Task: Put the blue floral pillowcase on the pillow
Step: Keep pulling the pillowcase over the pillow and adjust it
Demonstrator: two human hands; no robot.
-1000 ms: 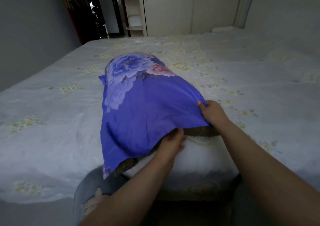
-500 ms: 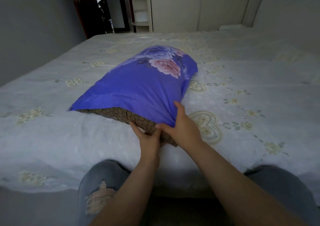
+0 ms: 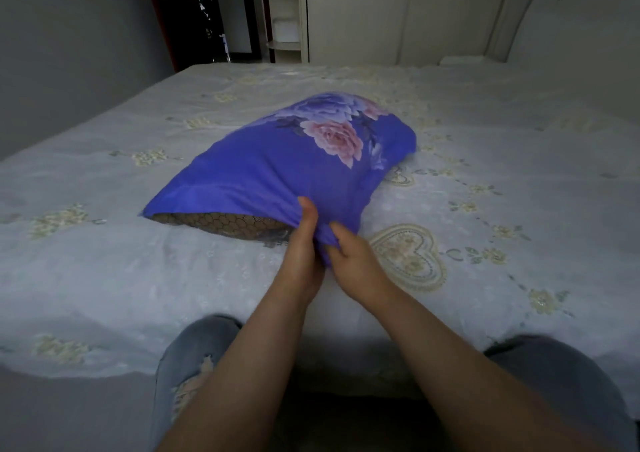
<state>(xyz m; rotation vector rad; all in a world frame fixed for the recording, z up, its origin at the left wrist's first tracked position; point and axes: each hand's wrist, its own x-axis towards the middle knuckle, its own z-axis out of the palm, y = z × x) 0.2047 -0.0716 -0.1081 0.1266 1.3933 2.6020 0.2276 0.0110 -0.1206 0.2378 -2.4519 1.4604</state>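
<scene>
The blue floral pillowcase lies on the bed, stretched over the pillow, with pink and pale blue flowers at its far end. The pillow's brown honeycomb-patterned end shows in the open mouth at the near left. My left hand and my right hand sit side by side at the near right corner of the case. Both pinch a bunch of blue fabric between thumb and fingers.
The bed has a pale embroidered cover with a heart motif just right of my hands. My knees in jeans press against its near edge. A white wardrobe and a dark doorway stand beyond the bed.
The white pillow end seen a second ago is now covered. The pillow has turned so its open end faces left, and both hands have come together on the near right corner.
</scene>
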